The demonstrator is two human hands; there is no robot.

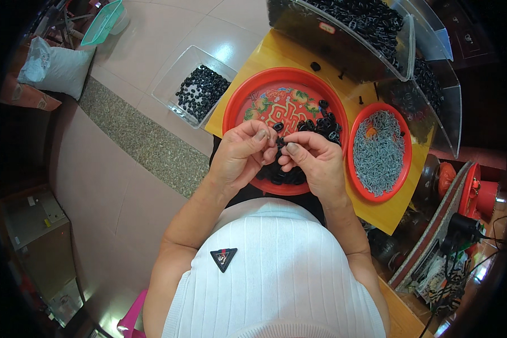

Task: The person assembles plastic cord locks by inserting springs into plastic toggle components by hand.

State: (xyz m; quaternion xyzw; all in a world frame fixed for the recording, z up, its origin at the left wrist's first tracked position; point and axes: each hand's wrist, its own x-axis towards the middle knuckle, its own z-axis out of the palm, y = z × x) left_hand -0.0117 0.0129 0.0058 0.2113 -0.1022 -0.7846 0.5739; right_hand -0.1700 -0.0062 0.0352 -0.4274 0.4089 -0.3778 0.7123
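Observation:
Both hands meet over a round red tray (pixel 227 112) with a printed pattern. My left hand (pixel 243 151) is closed in a pinch, and my right hand (pixel 316 162) pinches opposite it. Between the fingertips is a small black plastic piece (pixel 280 142); its exact shape is too small to make out. More black plastic parts (pixel 328 125) lie heaped at the tray's right side and under my hands, partly hidden by them. To the right, a smaller red plate (pixel 352 160) holds many grey screws (pixel 379 152).
Clear bins (pixel 343 42) of black parts stand at the back of the yellow table (pixel 397 211). Left of the table, a clear box (pixel 166 93) holds small black pieces. A white sack (pixel 67 70) and a green basket (pixel 104 22) are at far left. Cables (pixel 481 239) hang at right.

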